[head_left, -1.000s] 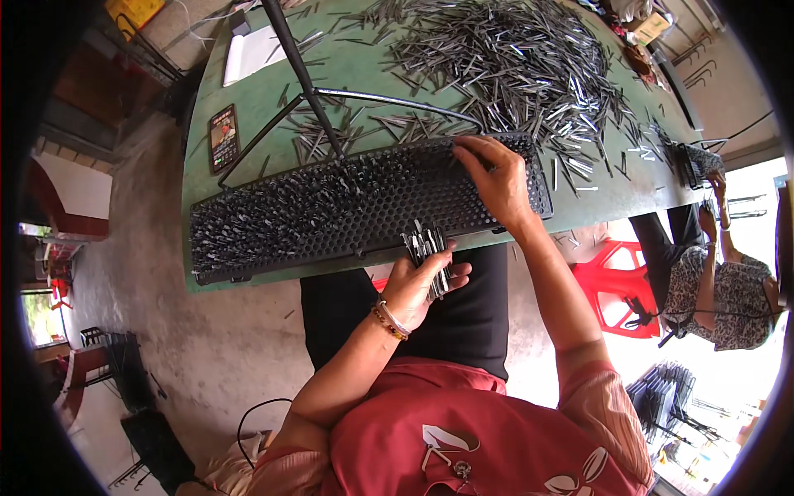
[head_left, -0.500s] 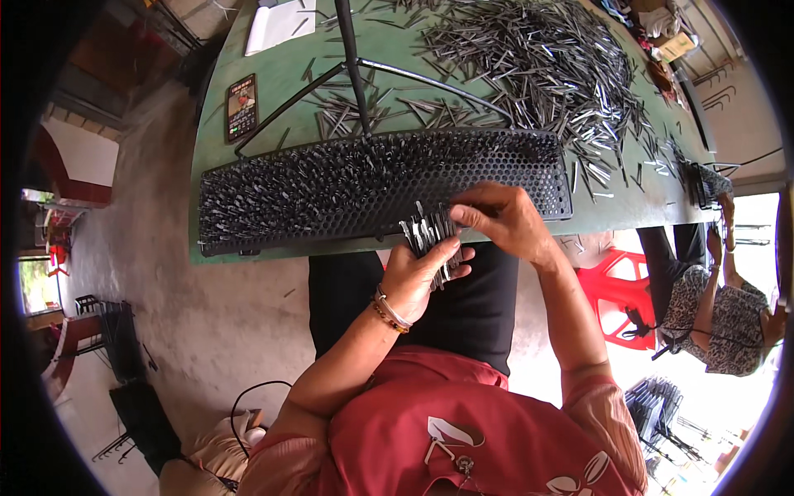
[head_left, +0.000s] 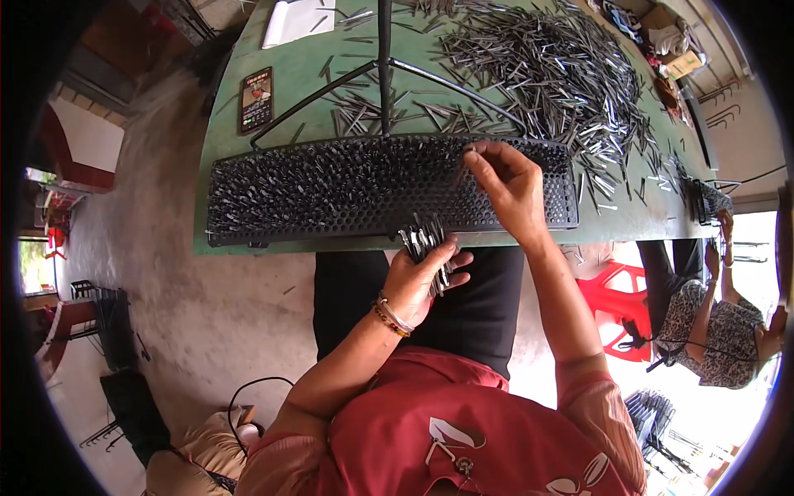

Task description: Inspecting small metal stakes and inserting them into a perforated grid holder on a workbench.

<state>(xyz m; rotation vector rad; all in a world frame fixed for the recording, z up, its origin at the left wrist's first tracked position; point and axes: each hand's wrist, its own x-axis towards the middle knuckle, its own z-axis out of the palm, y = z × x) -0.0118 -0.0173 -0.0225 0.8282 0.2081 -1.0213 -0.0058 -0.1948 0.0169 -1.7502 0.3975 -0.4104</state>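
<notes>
While my left hand [head_left: 409,285] closes round a bundle, bundle of strips [head_left: 424,241]: gripped between thumb and palm just before the near edge of the tray, tips leaning up past my thumb; slim, flat, dark grey to black, some glinting silver.
Right hand [head_left: 517,192]: over the right half of the tray, thumb and forefinger drawn nearly together; a dark sliver blurs below them, and I cannot tell whether I hold it.
Black tray [head_left: 496,213]: long, riddled with round holes; strips stand packed in its left half and along its far side, while holes show bare toward its right end and near middle.
Frame [head_left: 385,78]: dark bars rising from the tray's far edge.
Pile of strips [head_left: 562,74]: heaped on the green table [head_left: 298,62], beyond the tray's right half.
Phone [head_left: 256,101]: beyond the tray's left end.
</notes>
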